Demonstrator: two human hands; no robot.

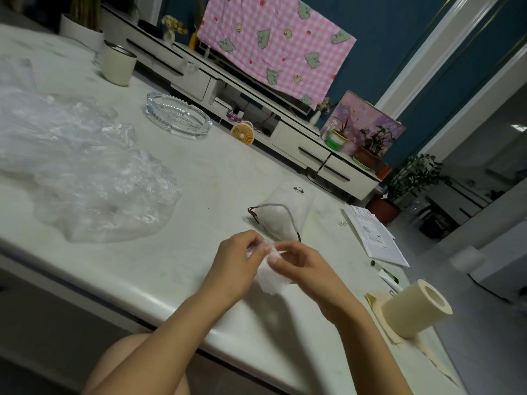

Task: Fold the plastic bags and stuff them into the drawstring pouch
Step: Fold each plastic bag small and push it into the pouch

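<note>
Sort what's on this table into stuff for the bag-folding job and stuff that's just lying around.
For the job: small folded white plastic bag pinched by left hand and right hand; pale drawstring pouch with dark cord; heap of crumpled clear plastic bags.
Lying about: ribbed clear glass ashtray; cream paper roll; white printed sheets; cream cylindrical canister.

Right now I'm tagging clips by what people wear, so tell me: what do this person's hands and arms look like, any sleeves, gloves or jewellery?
The left hand and the right hand are bare, without gloves. The forearms are bare to the frame's edge; no sleeve shows. No watch, bracelet or ring is visible on the sides facing the camera. The nails look short.
</note>
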